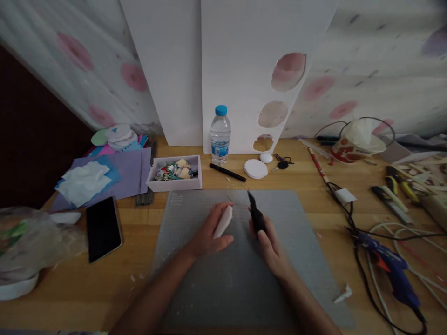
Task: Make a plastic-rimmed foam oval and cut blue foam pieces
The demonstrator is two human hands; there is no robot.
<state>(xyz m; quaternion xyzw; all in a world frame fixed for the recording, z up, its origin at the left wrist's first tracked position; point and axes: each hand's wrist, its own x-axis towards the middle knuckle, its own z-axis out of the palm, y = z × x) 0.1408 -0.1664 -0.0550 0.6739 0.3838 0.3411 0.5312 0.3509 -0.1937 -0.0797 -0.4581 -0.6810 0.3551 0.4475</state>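
Observation:
My left hand (211, 232) grips a white foam disc (223, 223) by its edge, fingers on one side and thumb near the lower end. My right hand (270, 246) is closed around a black knife (257, 217), its narrow dark tip pointing up and away from me. Disc and knife are apart, both above the grey cutting mat (216, 288). A faint thin ring (237, 194) shows at the mat's far edge, beyond my hands.
Behind the mat stand a water bottle (220, 135), a box of small bits (174, 185), a black pen (227, 172) and a white disc (255, 169). A phone (103, 229) lies left. To the right are a blue glue gun (391, 265), cables and a utility cutter (391, 204).

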